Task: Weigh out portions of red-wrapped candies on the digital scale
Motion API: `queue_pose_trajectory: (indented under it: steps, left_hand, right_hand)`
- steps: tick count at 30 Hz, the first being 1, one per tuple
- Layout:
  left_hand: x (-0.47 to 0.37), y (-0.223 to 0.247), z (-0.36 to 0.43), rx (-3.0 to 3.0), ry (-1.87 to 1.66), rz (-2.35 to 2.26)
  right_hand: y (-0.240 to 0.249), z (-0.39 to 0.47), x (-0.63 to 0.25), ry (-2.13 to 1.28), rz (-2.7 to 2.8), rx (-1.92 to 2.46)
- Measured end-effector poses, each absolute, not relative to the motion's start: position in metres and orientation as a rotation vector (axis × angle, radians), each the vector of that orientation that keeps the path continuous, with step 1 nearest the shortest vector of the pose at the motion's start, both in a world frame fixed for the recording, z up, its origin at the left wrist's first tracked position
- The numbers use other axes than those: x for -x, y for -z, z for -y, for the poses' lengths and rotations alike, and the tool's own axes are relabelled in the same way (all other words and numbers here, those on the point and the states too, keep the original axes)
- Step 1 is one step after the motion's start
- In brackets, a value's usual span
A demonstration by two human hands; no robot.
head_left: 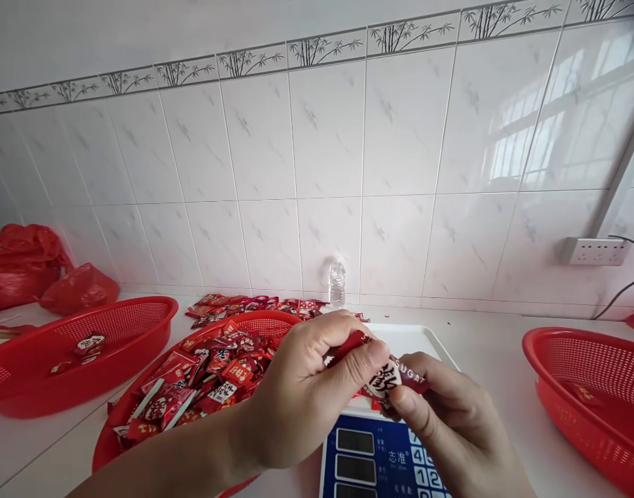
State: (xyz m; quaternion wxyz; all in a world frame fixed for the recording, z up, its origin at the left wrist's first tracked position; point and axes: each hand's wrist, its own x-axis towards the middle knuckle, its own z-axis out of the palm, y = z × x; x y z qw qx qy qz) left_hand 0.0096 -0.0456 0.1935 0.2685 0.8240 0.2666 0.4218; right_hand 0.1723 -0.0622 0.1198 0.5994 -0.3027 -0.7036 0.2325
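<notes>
Above a digital weighing scale [355,460], both hands pinch the same dark red candy packet [407,377], which bears a round white label and the letters "SUGA". My left hand [317,394] grips its left side with thumb and fingers, and my right hand [451,422] holds its lower right edge. Part of the packet is hidden behind the fingers. To the left of my left hand stands a red plastic basket [275,318] heaped with red candy packets [218,373].
Another red basket [161,318] holds a few packets at the left; a third red basket [581,339] stands right. Loose packets [254,303] and a clear bottle [337,283] lie along the tiled wall. Red plastic bags [26,266] sit far left. A power socket [597,251] is on the wall.
</notes>
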Motion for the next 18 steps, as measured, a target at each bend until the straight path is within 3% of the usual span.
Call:
queue_pose_trajectory:
  steps: [12, 18]
  left_hand:
    - [-0.02, -0.205, 0.049, -2.226, -1.139, -0.593]
    - [-0.017, -0.192, 0.043, -2.199, -1.147, -0.547]
  right_hand:
    - [-0.127, 0.069, -0.178, -0.323, 1.549, 0.706]
    - [-0.116, 0.058, -0.183, 0.122, 1.544, 0.685]
